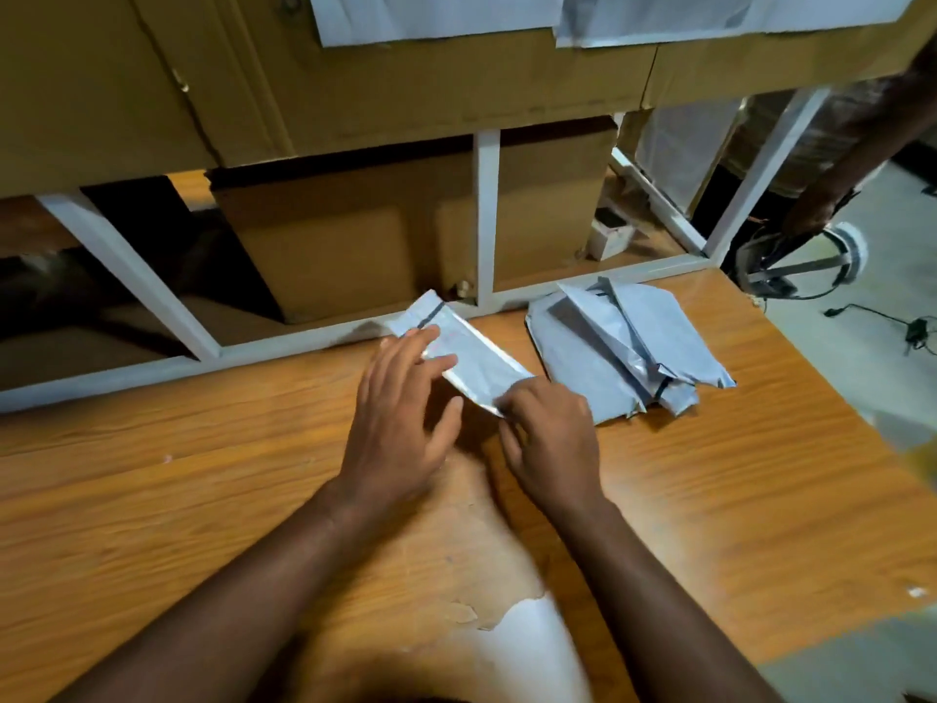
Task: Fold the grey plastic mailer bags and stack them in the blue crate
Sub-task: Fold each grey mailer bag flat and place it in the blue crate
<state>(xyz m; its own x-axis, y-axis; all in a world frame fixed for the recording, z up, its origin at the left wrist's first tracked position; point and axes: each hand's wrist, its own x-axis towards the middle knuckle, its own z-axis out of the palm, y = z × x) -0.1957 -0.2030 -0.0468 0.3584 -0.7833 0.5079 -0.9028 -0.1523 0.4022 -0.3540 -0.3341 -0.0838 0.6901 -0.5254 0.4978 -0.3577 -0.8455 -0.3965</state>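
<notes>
Folded grey mailer bag (471, 362) lying flat, loose bags pile (623, 352) just right

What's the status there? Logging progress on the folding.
Left hand flat on the folded grey plastic mailer bag; right hand pinches its near end. Loose grey mailer pile waits to the right. Blue crate not in view.

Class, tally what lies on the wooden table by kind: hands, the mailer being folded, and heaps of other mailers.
Hands: 2, left hand and right hand
Mailer being folded: 1
Heap of grey mailers: 1
Total: 4
</notes>
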